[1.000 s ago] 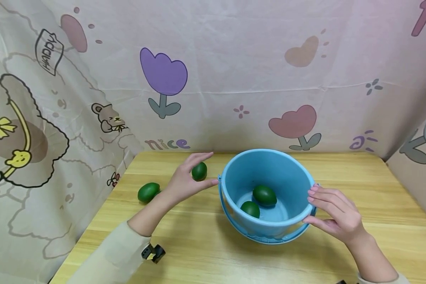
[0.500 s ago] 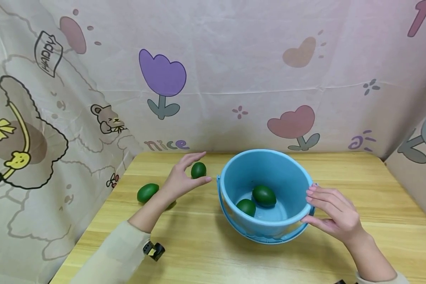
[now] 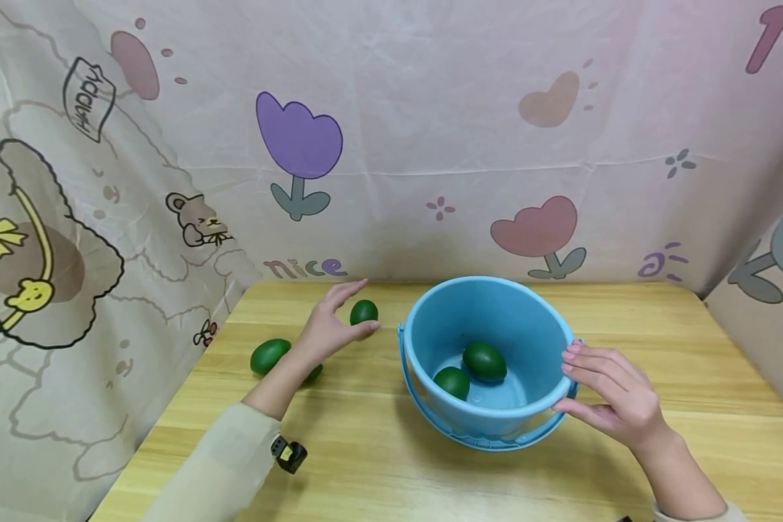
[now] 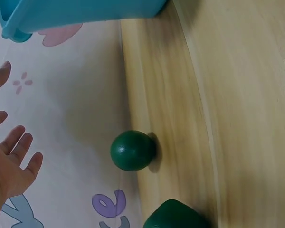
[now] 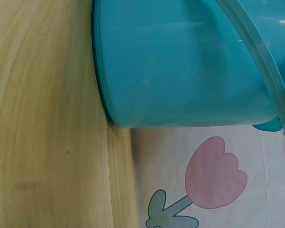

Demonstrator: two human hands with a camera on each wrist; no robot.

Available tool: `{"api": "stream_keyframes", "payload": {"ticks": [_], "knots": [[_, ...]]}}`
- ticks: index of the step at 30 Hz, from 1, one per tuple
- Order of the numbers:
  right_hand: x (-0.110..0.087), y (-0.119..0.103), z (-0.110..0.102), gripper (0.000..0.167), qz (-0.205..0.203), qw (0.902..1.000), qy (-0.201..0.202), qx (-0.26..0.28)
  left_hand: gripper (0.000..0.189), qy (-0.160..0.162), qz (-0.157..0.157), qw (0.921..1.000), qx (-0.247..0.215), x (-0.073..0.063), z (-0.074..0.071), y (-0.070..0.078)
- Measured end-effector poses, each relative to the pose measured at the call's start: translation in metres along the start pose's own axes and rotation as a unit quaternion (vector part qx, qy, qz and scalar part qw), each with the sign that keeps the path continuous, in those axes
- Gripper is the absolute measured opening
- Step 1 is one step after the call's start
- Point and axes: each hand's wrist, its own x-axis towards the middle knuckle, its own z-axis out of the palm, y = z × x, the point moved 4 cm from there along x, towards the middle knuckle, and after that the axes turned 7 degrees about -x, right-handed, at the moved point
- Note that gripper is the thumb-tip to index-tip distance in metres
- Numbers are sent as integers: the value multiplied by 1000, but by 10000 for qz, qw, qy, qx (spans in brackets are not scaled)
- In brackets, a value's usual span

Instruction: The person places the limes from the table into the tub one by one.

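Note:
A blue bucket (image 3: 489, 428) stands upright on the table, its handle hanging down at the front. Two green limes (image 3: 485, 362) lie inside it. With fingers and thumb at the right rim, my right hand (image 3: 616, 399) holds the bucket; in the right wrist view only the bucket's side (image 5: 171, 66) shows, not the hand. My left hand (image 3: 329, 326) hovers left of the bucket, fingers spread and holding nothing. Between its thumb and fingers a lime (image 3: 364, 312) appears in the head view, but the left wrist view shows this lime (image 4: 133, 150) apart from the hand.
Further left on the wooden table (image 3: 365, 464) lie a lime (image 3: 270, 356) and another lime (image 3: 313, 374), partly hidden by my left wrist. A patterned cloth (image 3: 391, 145) hangs along the back and sides of the table.
My left hand has drawn back leftward from the bucket. The nearer lime in the bucket has rolled slightly left. My right hand has stayed at the rim.

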Motion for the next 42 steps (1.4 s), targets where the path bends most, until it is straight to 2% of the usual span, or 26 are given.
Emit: {"api": "stream_keyframes", "payload": {"ticks": [20,31,42], "knots": [[-3,1,-1,46,44,10000,-55,-9,71,262,-126,9995,-122,15,11,-23],[-2,0,-1,45,32,10000,-55,-14,72,517,-359,9973,-374,20,18,-28],[0,0,0,45,-15,10000,-45,23,73,816,-641,9937,-424,24,21,-49]]}}
